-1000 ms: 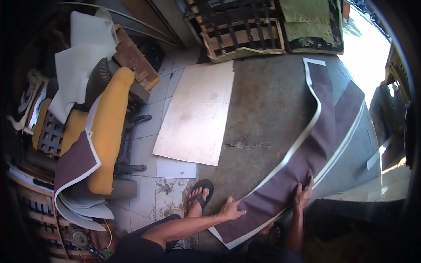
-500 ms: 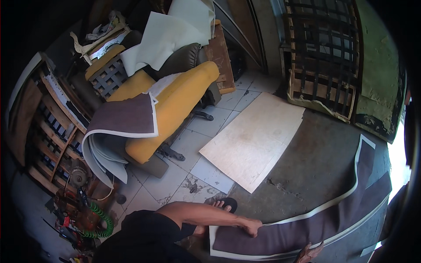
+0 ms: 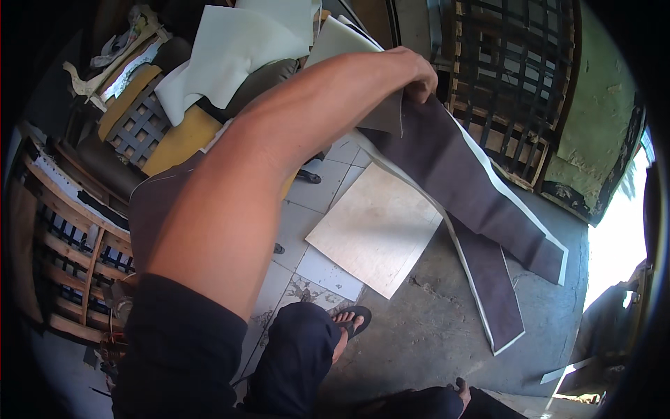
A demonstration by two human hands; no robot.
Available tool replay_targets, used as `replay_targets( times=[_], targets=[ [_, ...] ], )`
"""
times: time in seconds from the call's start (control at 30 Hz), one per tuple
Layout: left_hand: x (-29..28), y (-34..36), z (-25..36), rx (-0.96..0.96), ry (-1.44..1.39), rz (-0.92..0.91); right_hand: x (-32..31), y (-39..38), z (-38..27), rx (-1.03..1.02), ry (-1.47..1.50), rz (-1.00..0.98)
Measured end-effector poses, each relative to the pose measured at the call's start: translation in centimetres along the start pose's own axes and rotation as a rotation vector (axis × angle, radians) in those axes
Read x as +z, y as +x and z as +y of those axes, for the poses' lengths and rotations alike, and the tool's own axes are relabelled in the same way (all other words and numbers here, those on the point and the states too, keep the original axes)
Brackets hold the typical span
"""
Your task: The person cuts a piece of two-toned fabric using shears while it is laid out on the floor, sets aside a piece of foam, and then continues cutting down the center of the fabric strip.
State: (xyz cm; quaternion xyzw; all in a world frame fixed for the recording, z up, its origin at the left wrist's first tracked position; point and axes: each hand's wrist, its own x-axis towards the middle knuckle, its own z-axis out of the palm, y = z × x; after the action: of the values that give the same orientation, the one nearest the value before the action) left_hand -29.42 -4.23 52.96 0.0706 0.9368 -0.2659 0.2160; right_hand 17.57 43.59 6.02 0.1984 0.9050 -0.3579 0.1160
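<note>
My left arm stretches far across the view. Its hand is closed on a long strip of brown upholstery material with a pale backing along its edges. Doubled over at the grip, the strip hangs in two lengths that slant to the lower right and spread apart. One end lies on the concrete; the other is above or on it, I cannot tell which. At the lower edge a small bit of skin shows beside dark cloth; whether it belongs to my right hand or a foot is unclear.
A pale board lies on the floor, partly under the strip. A yellow seat and white sheets stand at the far left. A strapped wooden frame leans at the back right beside a worn green panel. My sandalled foot is near.
My left hand has gone up and far forward, lifting the strip off the floor and folding it over. My right hand has left the strip's near edge.
</note>
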Motion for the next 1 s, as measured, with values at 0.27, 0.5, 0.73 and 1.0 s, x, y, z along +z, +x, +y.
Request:
replay_targets(
  times=[0.27,0.5,0.73,1.0],
  targets=[
    [-7.2,-19.0,-28.5,-0.115,-0.876,-0.397,-17.3,-17.3,-6.8,0.156,0.042,-0.431],
    [6.7,-41.3,-51.9,-0.329,-1.029,-0.724,-24.8,-28.8,-18.0,0.511,0.320,-0.325],
    [37.1,-64.4,-59.9,-0.519,-0.605,-0.859,-19.8,-38.3,-29.3,0.679,0.059,-0.180],
    [43.2,-60.9,-37.9,-1.071,-0.671,-0.391,-15.7,-36.1,-41.5,0.543,0.163,-0.477]
  ],
)
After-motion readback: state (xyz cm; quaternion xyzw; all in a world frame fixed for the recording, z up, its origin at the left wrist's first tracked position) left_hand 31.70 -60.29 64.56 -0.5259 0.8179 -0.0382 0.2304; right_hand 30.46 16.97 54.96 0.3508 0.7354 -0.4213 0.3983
